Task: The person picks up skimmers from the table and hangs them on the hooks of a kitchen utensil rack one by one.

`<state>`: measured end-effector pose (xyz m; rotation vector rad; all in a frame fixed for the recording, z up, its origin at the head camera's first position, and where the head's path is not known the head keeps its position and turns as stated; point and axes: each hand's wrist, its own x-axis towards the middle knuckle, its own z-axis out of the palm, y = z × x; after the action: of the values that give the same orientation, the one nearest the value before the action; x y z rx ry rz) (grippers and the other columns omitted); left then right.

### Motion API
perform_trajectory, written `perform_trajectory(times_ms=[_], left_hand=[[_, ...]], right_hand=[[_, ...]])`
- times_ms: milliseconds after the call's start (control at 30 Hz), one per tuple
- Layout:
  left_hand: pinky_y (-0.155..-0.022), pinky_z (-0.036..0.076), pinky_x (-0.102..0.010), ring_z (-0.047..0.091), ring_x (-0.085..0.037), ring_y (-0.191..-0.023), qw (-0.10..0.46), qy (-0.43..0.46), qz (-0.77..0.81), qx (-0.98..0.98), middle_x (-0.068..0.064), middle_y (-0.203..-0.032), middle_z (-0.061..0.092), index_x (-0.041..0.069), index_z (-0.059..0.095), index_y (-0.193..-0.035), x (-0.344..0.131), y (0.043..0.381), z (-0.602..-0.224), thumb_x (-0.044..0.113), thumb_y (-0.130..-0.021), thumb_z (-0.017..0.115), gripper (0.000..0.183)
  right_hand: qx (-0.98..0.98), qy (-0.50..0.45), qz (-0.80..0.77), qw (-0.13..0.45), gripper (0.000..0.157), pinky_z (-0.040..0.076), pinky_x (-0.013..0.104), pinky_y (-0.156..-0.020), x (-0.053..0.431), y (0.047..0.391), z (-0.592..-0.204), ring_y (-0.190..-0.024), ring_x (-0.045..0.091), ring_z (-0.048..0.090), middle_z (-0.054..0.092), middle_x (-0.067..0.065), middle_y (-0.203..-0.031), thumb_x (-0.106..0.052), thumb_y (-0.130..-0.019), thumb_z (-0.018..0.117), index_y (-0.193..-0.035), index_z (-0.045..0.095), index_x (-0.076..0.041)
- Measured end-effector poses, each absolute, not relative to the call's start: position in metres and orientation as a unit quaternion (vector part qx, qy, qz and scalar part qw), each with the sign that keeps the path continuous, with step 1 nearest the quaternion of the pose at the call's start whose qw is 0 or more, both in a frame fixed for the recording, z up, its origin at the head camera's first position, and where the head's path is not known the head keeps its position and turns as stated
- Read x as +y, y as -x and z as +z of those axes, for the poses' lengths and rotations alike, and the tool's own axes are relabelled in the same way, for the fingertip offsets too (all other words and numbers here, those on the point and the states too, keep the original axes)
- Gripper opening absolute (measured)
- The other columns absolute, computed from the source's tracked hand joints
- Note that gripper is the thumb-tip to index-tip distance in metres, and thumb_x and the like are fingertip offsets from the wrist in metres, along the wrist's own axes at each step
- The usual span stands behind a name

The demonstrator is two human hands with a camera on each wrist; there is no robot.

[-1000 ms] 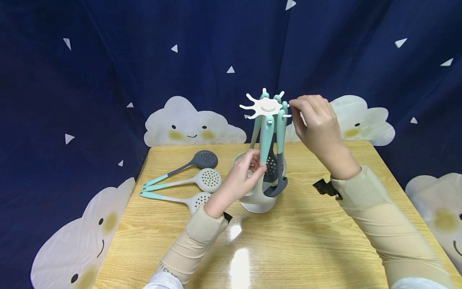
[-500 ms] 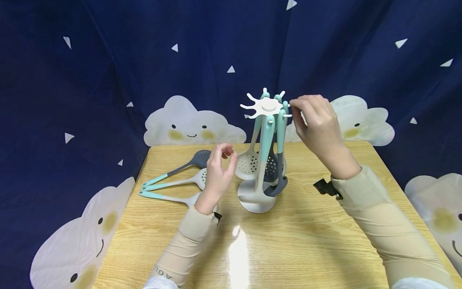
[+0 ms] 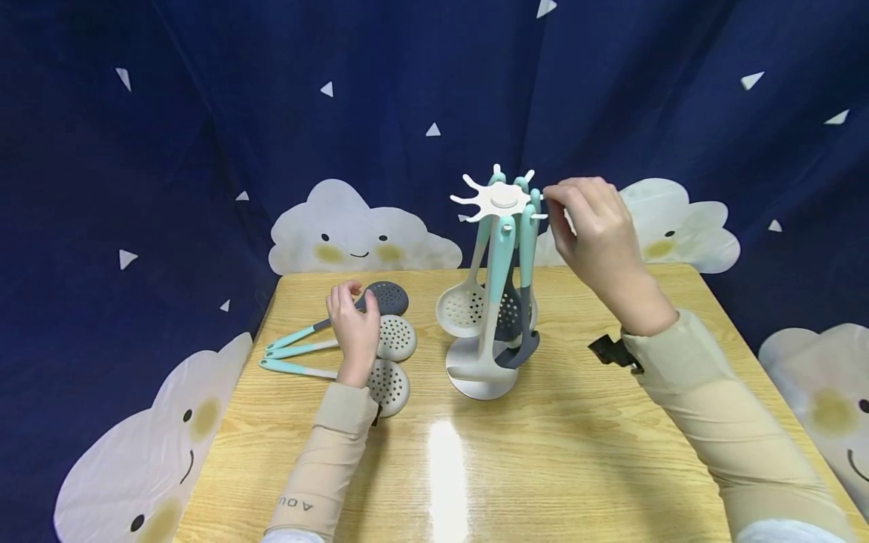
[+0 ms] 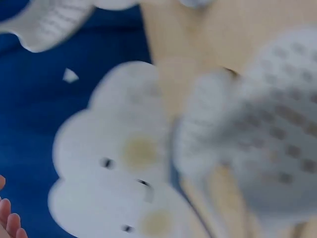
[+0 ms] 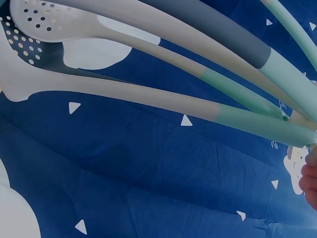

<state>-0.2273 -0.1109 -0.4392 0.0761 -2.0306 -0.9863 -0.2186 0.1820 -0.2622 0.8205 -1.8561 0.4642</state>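
Over three skimmers lying on the table, my left hand (image 3: 354,332) hovers with thumb and fingers apart and nothing between them. One skimmer is dark grey (image 3: 388,299); the middle one (image 3: 397,338) and the nearest one (image 3: 390,388) are off-white, all with mint handles. My hand partly hides their necks. My right hand (image 3: 600,237) pinches a hook tip on the white utensil stand (image 3: 505,198). From its hooks hang several mint-handled utensils, among them an off-white skimmer (image 3: 462,309) and a dark grey one (image 3: 509,315). In the right wrist view my fingertips (image 5: 310,181) show at the edge.
The stand's round base (image 3: 483,387) sits mid-table on the wooden table (image 3: 577,452). Several hooks at its left bear no utensil. A dark blue curtain (image 3: 380,98) with white clouds hangs behind and beside the table.
My left hand has let go of the hanging utensil with the mint handle at the stand's front and moved left over the skimmers. My right hand has stayed at the hook.
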Motion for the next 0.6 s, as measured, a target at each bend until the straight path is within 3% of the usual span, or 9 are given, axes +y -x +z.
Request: perform_trajectory(times_ms=[367, 600], left_hand=[[-0.084, 0.032, -0.046, 0.039, -0.034, -0.099, 0.263, -0.210, -0.342, -0.877, -0.019, -0.104, 0.047, -0.003, 0.047, -0.107, -0.159, 0.227, -0.495, 0.004, -0.077, 0.058, 0.033], [-0.087, 0.027, -0.049, 0.031, -0.039, -0.105, 0.196, -0.300, -0.315, -0.879, -0.022, -0.116, 0.038, -0.005, 0.039, -0.117, -0.189, 0.221, -0.516, 0.004, -0.077, 0.051, 0.042]], right_hand=[[-0.771, -0.341, 0.192, 0.503, 0.011, 0.040, 0.041, -0.061, 0.182, 0.218, -0.262, -0.075, 0.034, 0.052, 0.059, 0.019, -0.085, 0.010, -0.082, 0.055, -0.091, 0.059, 0.007], [-0.771, -0.341, 0.187, 0.504, 0.012, 0.041, 0.041, -0.061, 0.182, 0.218, -0.262, -0.076, 0.035, 0.052, 0.059, 0.019, -0.085, 0.011, -0.081, 0.055, -0.091, 0.059, 0.007]])
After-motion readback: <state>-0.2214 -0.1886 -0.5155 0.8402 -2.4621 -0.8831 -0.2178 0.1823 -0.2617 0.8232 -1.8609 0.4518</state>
